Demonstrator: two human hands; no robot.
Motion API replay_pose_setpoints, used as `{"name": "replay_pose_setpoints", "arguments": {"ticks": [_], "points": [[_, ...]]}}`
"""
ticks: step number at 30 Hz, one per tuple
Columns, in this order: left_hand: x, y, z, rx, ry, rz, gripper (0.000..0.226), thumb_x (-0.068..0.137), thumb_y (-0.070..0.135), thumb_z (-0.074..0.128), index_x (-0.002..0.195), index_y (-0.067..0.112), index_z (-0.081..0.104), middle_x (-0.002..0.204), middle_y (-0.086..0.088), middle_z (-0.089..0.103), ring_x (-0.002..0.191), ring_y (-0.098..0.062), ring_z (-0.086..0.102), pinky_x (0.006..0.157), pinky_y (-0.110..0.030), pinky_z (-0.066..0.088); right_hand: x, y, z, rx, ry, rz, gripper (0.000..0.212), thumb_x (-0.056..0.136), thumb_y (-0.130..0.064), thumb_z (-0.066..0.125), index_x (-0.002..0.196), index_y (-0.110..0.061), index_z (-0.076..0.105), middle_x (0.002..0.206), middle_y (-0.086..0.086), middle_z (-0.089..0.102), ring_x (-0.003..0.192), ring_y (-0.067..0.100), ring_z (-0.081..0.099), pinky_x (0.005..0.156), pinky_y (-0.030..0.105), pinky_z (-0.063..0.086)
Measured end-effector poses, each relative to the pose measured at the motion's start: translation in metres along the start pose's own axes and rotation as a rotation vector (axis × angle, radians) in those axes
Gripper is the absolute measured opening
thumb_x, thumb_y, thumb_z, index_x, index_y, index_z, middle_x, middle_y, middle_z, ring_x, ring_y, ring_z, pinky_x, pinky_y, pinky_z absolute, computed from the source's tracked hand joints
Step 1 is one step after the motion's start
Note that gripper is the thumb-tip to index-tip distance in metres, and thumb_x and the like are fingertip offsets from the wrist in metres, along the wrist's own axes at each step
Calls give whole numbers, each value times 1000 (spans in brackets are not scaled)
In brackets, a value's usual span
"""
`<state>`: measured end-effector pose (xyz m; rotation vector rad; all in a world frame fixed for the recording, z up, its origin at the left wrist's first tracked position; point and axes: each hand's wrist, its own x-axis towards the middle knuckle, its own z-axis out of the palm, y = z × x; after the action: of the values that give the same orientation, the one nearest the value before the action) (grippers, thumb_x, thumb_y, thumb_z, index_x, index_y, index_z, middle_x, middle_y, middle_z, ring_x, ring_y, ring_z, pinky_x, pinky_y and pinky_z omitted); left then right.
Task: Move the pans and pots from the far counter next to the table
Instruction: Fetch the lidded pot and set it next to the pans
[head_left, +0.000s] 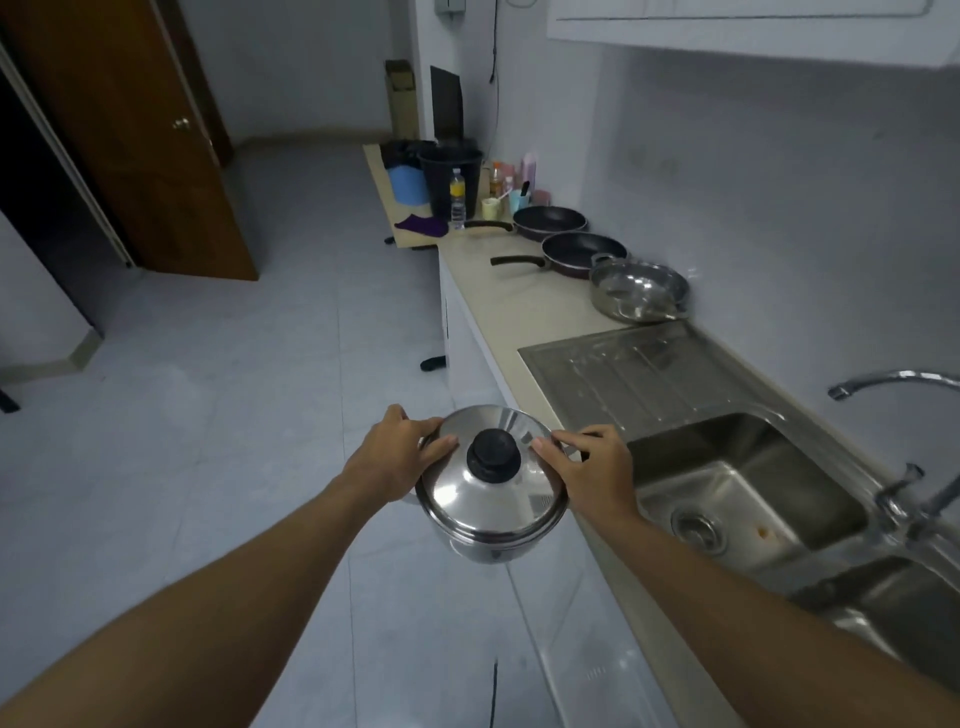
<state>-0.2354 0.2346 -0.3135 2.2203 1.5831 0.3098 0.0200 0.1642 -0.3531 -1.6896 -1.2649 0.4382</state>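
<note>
I hold a steel pot (488, 512) with a shiny lid and black knob in the air over the floor, just left of the counter's edge. My left hand (392, 454) grips its left side and my right hand (592, 470) grips its right side, thumbs resting on the lid. Farther along the beige counter (498, 306) sit a steel two-handled pan (639, 291) and two dark frying pans, one (579, 252) nearer and one (548, 221) farther. The wooden table (387, 195) stands at the counter's far end.
A steel sink (737, 478) with drainboard and tap (893, 382) lies at my right. On the table are a black bucket (451, 179), a water bottle (456, 200), cups and bottles. A brown door (130, 130) stands open at left; tiled floor stretches ahead.
</note>
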Motion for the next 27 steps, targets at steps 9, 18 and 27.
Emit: {"name": "replay_pose_setpoints", "arguments": {"ticks": [9,18,27], "points": [[146,-38,-16,-25,-2,-14,50,95,60,42,136,36,56,107,-9,46,105,-26,50,86,-34,45,146,7,64,-28,-51,-15,32,78,-41,83,102,-20,80,100,3,58,87,15,58,70,8,38],[314,-98,-64,5,-50,65,53,94,63,42,139,38,54,107,-6,44,102,-25,51,90,-33,44,282,-8,156,15,31,35,35,76,-42,84,104,-22,79,103,1,56,90,9,58,80,17,47],[465,-137,-108,16,-67,160,51,95,60,43,134,33,59,103,-6,43,99,-24,50,86,-31,42,408,-19,223,-12,106,77,38,75,-47,82,104,-23,79,102,-5,53,89,2,55,75,8,40]]}}
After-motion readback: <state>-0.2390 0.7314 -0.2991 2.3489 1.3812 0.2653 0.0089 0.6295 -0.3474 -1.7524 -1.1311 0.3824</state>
